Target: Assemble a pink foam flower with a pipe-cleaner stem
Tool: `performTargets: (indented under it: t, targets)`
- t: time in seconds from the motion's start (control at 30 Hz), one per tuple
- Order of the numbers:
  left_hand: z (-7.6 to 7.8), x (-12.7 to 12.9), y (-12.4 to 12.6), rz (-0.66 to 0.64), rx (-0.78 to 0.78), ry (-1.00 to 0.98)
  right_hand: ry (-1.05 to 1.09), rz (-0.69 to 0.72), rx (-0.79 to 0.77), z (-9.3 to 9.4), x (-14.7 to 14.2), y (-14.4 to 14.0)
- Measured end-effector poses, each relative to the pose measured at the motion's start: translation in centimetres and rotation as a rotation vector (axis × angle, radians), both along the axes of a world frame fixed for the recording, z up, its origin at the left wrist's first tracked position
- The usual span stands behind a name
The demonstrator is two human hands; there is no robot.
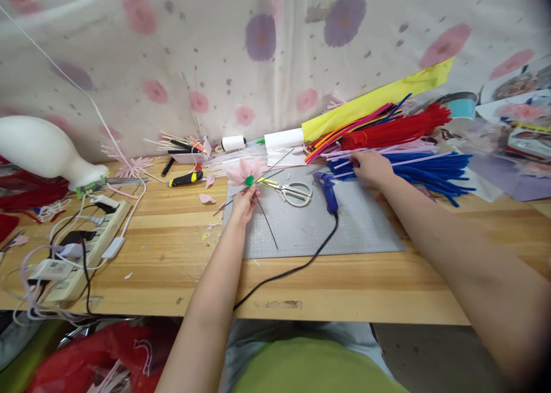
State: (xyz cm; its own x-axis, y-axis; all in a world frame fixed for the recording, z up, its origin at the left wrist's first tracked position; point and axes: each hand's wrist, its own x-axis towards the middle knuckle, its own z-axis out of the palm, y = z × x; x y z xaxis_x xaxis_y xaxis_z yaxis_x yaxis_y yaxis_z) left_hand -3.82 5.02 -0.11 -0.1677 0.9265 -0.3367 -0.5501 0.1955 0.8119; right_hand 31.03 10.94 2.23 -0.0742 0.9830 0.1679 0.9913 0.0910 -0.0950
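**Pink flower in one hand, blue stems under the other**

At the far left of the wooden table (pixel 163 255) a power strip (pixel 86 249) lay among tangled white and black cords, with a white vase (pixel 43 149) on its side behind it. Further right, a knife with a black and yellow handle (pixel 186 178) rested near loose pink petals.

The left hand (pixel 245 203) was raised over the near-left corner of the grey cutting mat (pixel 344 232). Its fingers were pinched closed around a pink paper flower (pixel 246 172) just below the green bead at the bloom's base, so the petals stood above the fingertips while the thin dark wire stem (pixel 267 224) ran down past the hand and slanted across the mat.

Just right of the flower lay white-handled scissors (pixel 293 193), then a blue glue gun (pixel 328 192) whose black cord trailed off the table's front edge.

The right hand (pixel 372 168) lay at the mat's far edge, fingers curled down onto the near ends of a bundle of blue pipe cleaners (pixel 430 172); whether they actually gripped any strand could not be told. Red pipe cleaners (pixel 400 130) and a yellow paper roll (pixel 379 103) lay just behind
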Motion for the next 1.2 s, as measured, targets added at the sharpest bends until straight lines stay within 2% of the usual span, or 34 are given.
performTargets:
  t: [0.23, 0.4, 0.53, 0.7, 0.83, 0.9, 0.97, 1.03, 1.1, 1.2]
  targets:
    - [0.5, -0.6, 0.2, 0.061, -0.091, -0.111, -0.029, -0.005, 0.071, 0.1, -0.1, 0.9]
    - [1.0, -0.6, 0.0, 0.027, -0.145, -0.161, -0.023, -0.025, 0.066, 0.2, -0.4, 1.8]
    - [0.6, -0.5, 0.0, 0.013, -0.078, -0.01, -0.024, -0.01, 0.012, 0.3, -0.7, 2.0]
    - [0.1, -0.3, -0.1, 0.141, 0.103, 0.245, 0.139, -0.056, 0.089, 1.6, -2.6, 1.1]
    - [0.6, -0.1, 0.2, 0.176, 0.133, 0.27, 0.406, -0.015, 0.253, 4.7, -6.7, -0.9]
    - [1.2, 0.2, 0.5, 0.187, 0.119, 0.247, 0.559, 0.081, 0.24, 6.1, -9.7, -2.3]
    - [1.7, 0.6, 0.8, 0.215, 0.121, 0.219, 0.682, 0.191, 0.189, 6.6, -13.2, -3.6]
    - [2.1, 1.0, 1.1, 0.237, 0.144, 0.2, 0.758, 0.326, 0.023, 5.7, -16.7, -4.6]
    - [2.3, 1.4, 1.2, 0.224, 0.181, 0.201, 0.887, 0.389, -0.169, 4.0, -19.7, -5.1]
    - [2.1, 1.6, 1.2, 0.163, 0.212, 0.228, 1.104, 0.363, -0.304, 1.2, -22.8, -4.9]
